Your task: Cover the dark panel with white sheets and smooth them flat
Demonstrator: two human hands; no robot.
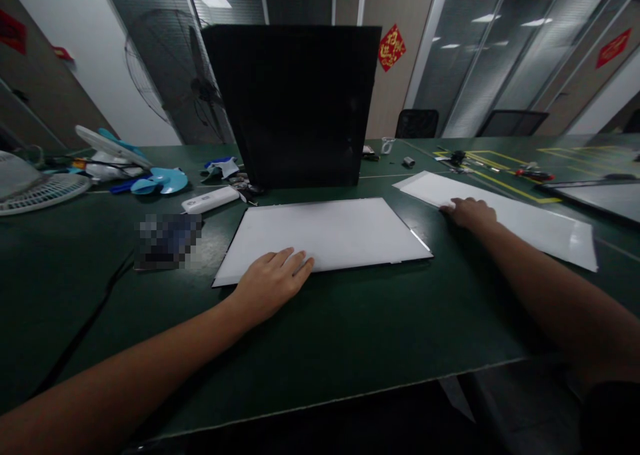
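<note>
Two open palms: L hand (pixel 273 283) flat on white panel (pixel 325 235), R hand (pixel 470 213) on white sheet (pixel 525 225).

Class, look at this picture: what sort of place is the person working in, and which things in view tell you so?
Probably a workshop or assembly bench inside an office building. The green table carries white panels, taken-apart fan parts and small tools, and glass partition walls stand behind.

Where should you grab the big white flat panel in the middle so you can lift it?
Probably the white panel's near edge, where the left hand already rests. It lies flat on the green table, so fingers should come in low from the near side and slip under.
</note>
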